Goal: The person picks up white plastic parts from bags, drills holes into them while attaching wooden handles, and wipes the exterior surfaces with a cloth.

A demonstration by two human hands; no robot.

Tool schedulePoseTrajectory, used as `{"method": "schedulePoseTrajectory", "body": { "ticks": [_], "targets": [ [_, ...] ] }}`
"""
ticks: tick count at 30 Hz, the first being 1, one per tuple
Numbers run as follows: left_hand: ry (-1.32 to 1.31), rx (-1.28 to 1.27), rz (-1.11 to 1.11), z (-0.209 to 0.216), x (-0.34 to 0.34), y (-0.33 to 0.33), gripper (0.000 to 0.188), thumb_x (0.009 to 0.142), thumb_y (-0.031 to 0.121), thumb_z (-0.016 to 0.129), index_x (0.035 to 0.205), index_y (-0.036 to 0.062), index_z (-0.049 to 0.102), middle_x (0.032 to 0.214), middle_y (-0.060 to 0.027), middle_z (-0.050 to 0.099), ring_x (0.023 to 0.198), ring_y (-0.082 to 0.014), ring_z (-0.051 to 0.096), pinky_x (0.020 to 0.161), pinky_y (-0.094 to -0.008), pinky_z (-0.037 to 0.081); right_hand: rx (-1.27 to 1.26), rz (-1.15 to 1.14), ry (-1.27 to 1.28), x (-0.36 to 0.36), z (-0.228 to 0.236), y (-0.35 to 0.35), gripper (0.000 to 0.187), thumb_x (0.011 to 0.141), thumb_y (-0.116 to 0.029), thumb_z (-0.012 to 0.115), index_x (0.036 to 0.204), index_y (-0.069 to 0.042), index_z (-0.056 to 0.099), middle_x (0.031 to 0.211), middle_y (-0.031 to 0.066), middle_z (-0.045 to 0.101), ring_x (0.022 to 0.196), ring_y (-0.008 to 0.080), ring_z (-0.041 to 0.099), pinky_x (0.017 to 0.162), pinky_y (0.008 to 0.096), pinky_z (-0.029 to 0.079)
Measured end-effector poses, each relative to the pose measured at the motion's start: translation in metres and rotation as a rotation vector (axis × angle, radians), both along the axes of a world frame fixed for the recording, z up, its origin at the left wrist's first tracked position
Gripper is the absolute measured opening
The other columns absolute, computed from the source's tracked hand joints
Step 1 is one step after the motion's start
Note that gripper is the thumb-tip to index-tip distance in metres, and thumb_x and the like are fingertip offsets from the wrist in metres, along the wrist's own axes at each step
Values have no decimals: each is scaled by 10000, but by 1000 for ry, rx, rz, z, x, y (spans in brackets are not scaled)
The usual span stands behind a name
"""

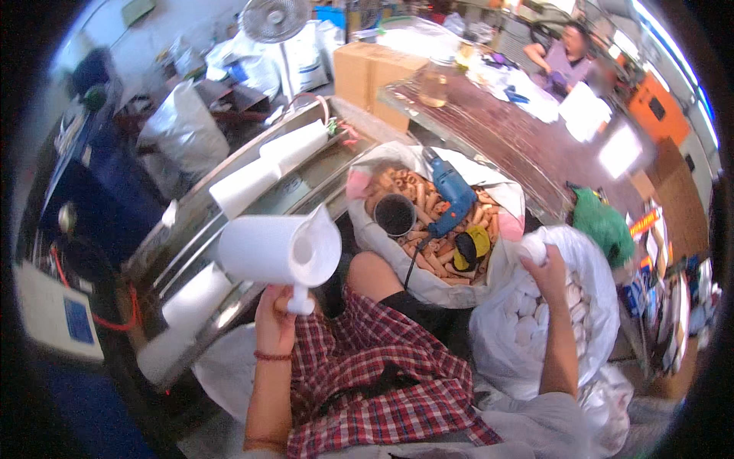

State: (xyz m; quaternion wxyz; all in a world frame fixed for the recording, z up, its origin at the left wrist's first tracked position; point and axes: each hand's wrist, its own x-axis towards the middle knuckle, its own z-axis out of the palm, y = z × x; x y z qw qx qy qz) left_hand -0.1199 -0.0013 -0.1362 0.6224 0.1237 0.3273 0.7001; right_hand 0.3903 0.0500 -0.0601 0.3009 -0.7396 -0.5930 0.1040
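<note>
My left hand (275,325) is closed round the lower end of a thick white roll on a short white handle (300,301), with a loose flap of its sheet sticking up; it resembles a lint roller. My right hand (547,275) grips a small round white piece (533,247), which looks like a plastic cap. Below that hand lies an open clear plastic bag (600,268) full of similar white pieces (527,329). Left of the bag, a white sack (367,222) holds many tan tube-like pieces (440,264), a blue power drill (453,187) and a dark round cup (395,214).
More white rolls (245,186) lie along a long trough (206,268) on the left. A black-and-yellow tape-like item (472,246) rests in the sack. Beyond stand a cardboard box (375,76), a fan (275,19) and a brown table (489,145) with a jar (433,84). Another person (566,57) sits behind it.
</note>
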Motion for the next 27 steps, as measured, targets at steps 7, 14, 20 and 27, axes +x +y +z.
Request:
{"method": "schedulePoseTrajectory", "body": {
  "ticks": [7, 14, 20, 27],
  "targets": [
    [-21, 26, 51, 22, 30, -3, 295, 893, 176, 555, 1131, 3, 530, 1082, -91, 607, 940, -185, 611, 751, -287, 544, 611, 717, 291, -269, 25, 39, 679, 609, -157, 813, 1182, -3, 482, 1148, 181, 542, 1068, 326, 521, 924, 405, 403],
    [-51, -58, 235, 36, 12, -17, 305, 905, 177, 542, 1134, -24, 526, 1088, -137, 601, 968, -205, 610, 756, -285, 552, 443, 1007, 71, -338, 24, 24, 488, 755, -176, 706, 1149, -2, 476, 1362, 196, 380, 1234, 356, 405, 994, 413, 368],
    [-9, -6, 230, 46, 9, -28, 325, 878, 173, 600, 1142, 3, 518, 997, -97, 621, 938, -155, 613, 647, -239, 572, 323, 1141, 51, -321, 47, 45, 449, 707, -227, 754, 1026, -38, 501, 1318, 206, 429, 1134, 361, 495, 917, 392, 435],
    [1, -38, 256, 37, 8, -31, 380, 877, 93, 564, 1228, 21, 438, 1041, -141, 602, 880, -231, 643, 630, -277, 585, -2, 931, 41, -327, 68, 40, 453, 789, -353, 677, 1072, -42, 507, 849, 151, 630, 741, 308, 636, 648, 358, 501]
  ]
}}
